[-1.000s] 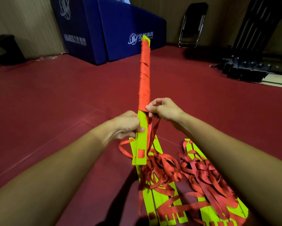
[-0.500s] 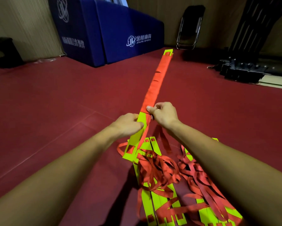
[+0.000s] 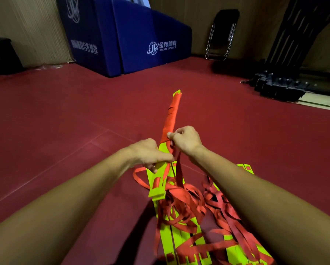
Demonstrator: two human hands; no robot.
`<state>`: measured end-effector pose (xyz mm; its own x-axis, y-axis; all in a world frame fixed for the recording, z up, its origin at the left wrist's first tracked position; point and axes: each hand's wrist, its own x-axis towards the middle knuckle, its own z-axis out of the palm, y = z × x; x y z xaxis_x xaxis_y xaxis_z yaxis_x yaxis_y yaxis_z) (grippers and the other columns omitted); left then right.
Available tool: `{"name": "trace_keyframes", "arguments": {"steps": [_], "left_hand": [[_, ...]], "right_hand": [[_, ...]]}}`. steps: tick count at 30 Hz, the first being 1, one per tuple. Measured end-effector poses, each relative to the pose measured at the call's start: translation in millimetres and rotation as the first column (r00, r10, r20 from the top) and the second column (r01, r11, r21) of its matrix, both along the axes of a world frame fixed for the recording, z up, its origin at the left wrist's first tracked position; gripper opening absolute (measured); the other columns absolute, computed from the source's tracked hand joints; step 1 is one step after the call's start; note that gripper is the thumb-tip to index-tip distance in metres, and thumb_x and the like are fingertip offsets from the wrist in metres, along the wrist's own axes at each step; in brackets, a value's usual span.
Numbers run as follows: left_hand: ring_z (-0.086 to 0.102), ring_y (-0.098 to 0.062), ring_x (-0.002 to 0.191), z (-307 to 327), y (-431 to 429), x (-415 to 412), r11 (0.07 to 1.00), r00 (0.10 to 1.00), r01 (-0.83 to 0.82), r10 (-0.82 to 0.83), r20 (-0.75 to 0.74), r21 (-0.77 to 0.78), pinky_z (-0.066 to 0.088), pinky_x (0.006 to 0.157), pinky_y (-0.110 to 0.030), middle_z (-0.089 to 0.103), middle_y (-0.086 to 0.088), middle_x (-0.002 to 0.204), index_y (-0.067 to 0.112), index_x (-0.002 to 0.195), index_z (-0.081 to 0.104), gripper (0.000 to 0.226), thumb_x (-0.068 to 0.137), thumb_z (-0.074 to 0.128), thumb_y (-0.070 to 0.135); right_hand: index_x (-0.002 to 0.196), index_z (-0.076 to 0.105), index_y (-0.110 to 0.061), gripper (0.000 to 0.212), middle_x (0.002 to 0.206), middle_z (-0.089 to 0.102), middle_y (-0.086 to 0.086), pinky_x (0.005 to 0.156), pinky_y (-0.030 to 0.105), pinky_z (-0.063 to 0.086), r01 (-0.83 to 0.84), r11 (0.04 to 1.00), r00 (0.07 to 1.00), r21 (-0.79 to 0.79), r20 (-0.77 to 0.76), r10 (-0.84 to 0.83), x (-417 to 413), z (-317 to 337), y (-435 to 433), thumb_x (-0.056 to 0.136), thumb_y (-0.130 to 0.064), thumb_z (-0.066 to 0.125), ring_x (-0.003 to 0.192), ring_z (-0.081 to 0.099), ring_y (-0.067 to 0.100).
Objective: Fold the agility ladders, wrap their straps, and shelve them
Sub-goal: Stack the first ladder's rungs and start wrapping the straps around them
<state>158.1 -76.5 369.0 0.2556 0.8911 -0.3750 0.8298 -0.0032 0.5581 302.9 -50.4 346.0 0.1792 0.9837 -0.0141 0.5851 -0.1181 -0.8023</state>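
— Where's the folded ladder bundle [image 3: 169,119]?
— Off the floor, held out in front, pointing away and slightly right. Its far tip shows yellow-green. From there back to the hands it is wound in red strap [image 3: 178,169], and the near end is bare yellow-green rungs stacked flat.
— And the hands on it?
— The left hand [image 3: 148,153] is curled round the bare part, just short of where the winding stops, with the thumb laid across the top face and the fingers underneath. The right hand [image 3: 186,139] sits just beyond it, at the bundle's right edge, fingers bent, pinching the strap at the last turn of the winding. The two hands are almost touching.
— Where does the strap go from there?
— It drops from the right hand's pinch, past the bundle's near end, into the tangle below. Another loop bows out to the left beneath the left hand.
— What's below?
— Two more agility ladders on the dark red floor [image 3: 64,131]. The left pile [image 3: 179,211] lies right under the bundle's near end, and the right pile [image 3: 225,213] is beside it, under the right forearm. Both are yellow-green rungs with loose red straps heaped over them.
— Further out?
— Blue gym mats [image 3: 137,39] with white print stand at the back wall, a folded black chair [image 3: 221,35] leans to their right, and black metal equipment [image 3: 278,87] sits at far right
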Motion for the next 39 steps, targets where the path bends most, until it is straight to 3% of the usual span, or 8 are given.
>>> {"name": "trace_keyframes", "arguments": {"steps": [4,9,14,21,26,31,36,39], "left_hand": [[0.058,-0.014,0.050,-8,-5,6,0.979,0.955,-0.078,0.128,0.267,-0.189,0.044,0.045,-0.019,0.050,-0.005,0.060,0.009,0.072,0.051,0.021,0.088,0.063,0.011],[0.067,-0.022,0.058,-5,2,3,0.915,0.769,-0.082,0.310,0.559,-0.395,0.046,0.044,-0.022,0.053,-0.014,0.064,0.008,0.072,0.045,0.024,0.089,0.049,-0.009],[0.067,-0.014,0.063,5,4,-7,0.858,0.671,-0.048,0.407,0.619,-0.512,0.058,0.053,-0.027,0.062,-0.011,0.081,0.006,0.093,0.058,0.016,0.093,0.048,-0.007],[0.076,-0.024,0.081,24,6,-27,0.858,0.548,0.015,0.423,0.722,-0.514,0.059,0.084,-0.034,0.075,-0.021,0.096,-0.007,0.108,0.065,0.026,0.091,0.045,-0.005],[0.067,-0.019,0.047,35,7,-29,0.882,0.432,-0.100,0.455,0.778,-0.461,0.056,0.044,-0.029,0.067,-0.013,0.063,-0.005,0.089,0.062,0.025,0.096,0.038,0.002],[0.069,-0.026,0.054,35,6,-22,0.869,0.322,-0.056,0.482,0.815,-0.492,0.056,0.048,-0.023,0.070,-0.022,0.074,-0.007,0.086,0.066,0.030,0.092,0.043,0.012],[0.053,-0.012,0.051,29,18,-22,0.919,0.470,-0.128,0.388,0.793,-0.374,0.042,0.042,-0.018,0.060,-0.005,0.066,0.008,0.080,0.064,0.042,0.096,0.052,0.046],[0.053,-0.011,0.063,12,26,-28,0.951,0.677,-0.307,0.238,0.697,-0.026,0.038,0.052,-0.020,0.059,0.001,0.073,0.014,0.091,0.063,0.004,0.095,0.061,0.013]], "right_hand": [[0.054,0.059,-0.018,0.039,0.048,0.057,-0.007,0.054,0.028,0.034,-0.156,0.988,0.987,-0.019,-0.030,0.155,0,-4,0,0.092,-0.020,0.061,0.050,0.044,0.011],[0.089,0.062,-0.013,0.020,0.062,0.060,-0.001,0.053,0.018,0.037,-0.328,0.944,0.898,0.045,-0.296,0.326,6,4,-5,0.095,0.003,0.053,0.051,0.046,0.004],[0.091,0.057,-0.018,0.018,0.064,0.063,-0.002,0.057,0.028,0.031,-0.344,0.929,0.891,0.138,-0.263,0.369,10,4,-4,0.093,-0.001,0.060,0.059,0.041,0.017],[0.110,0.067,0.000,0.021,0.077,0.059,-0.012,0.064,0.006,0.037,-0.404,0.887,0.889,0.224,-0.135,0.438,18,10,-7,0.092,0.006,0.056,0.061,0.050,-0.011],[0.110,0.069,-0.013,0.031,0.098,0.069,-0.004,0.085,0.019,0.047,-0.452,0.848,0.845,0.277,-0.172,0.507,18,13,-10,0.082,0.002,0.069,0.088,0.059,0.001],[0.080,0.066,-0.025,0.012,0.066,0.062,-0.008,0.066,0.029,0.044,-0.267,0.844,0.962,0.464,0.072,0.265,9,4,-9,0.080,-0.013,0.070,0.063,0.047,-0.001],[0.086,0.071,-0.022,0.008,0.066,0.063,-0.013,0.061,0.013,0.040,-0.144,0.878,0.983,0.457,-0.039,0.182,6,9,-4,0.082,-0.018,0.076,0.057,0.051,-0.004],[0.077,0.068,-0.016,0.013,0.061,0.063,-0.009,0.062,0.021,0.042,-0.102,0.931,0.975,0.351,-0.151,0.164,9,7,5,0.083,-0.021,0.077,0.050,0.054,-0.005]]}}
